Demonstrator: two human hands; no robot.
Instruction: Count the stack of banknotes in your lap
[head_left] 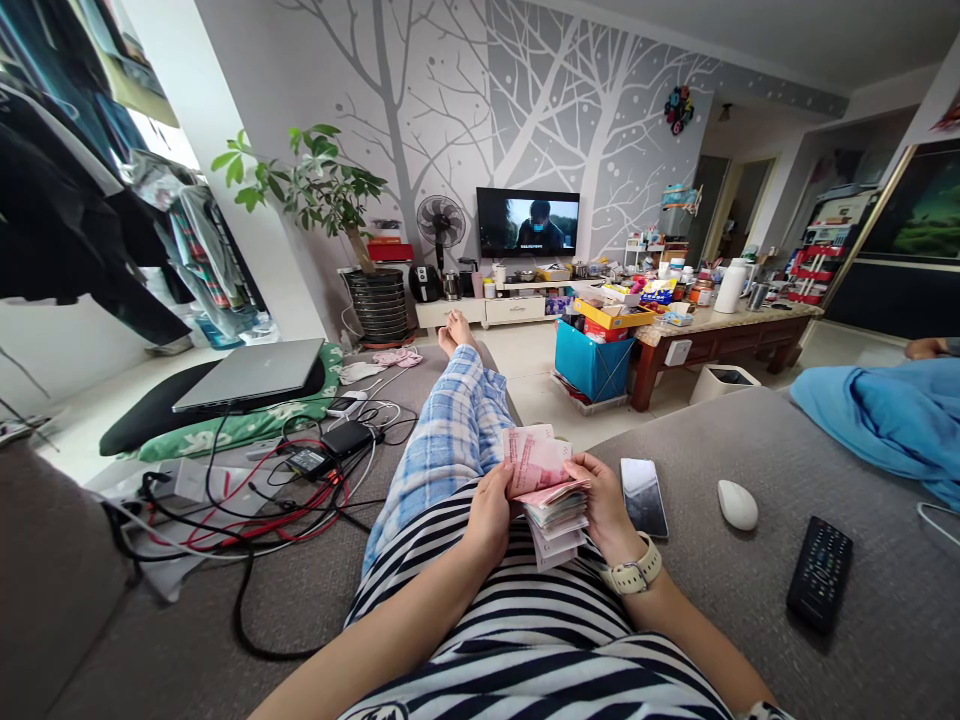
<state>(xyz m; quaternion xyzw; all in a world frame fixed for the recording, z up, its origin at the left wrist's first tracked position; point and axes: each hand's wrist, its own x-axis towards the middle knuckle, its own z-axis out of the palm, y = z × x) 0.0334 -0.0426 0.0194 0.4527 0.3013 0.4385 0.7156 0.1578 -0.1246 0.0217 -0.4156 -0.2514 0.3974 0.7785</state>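
Head view shows banknotes [553, 503] between left fingers [496, 487] and right fingers [589, 468].

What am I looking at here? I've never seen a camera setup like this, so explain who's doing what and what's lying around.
There's no machine here, just a person's bare hands. One head-worn camera took this single picture, looking forward and down over the person's own lap and outstretched legs. The left hand and right hand hold a stack of banknotes; a pale wristwatch is on the right wrist. On the grey sofa, to the right, lie a smartphone, a white computer mouse and a black remote control. To the left are tangled cables and a closed laptop.
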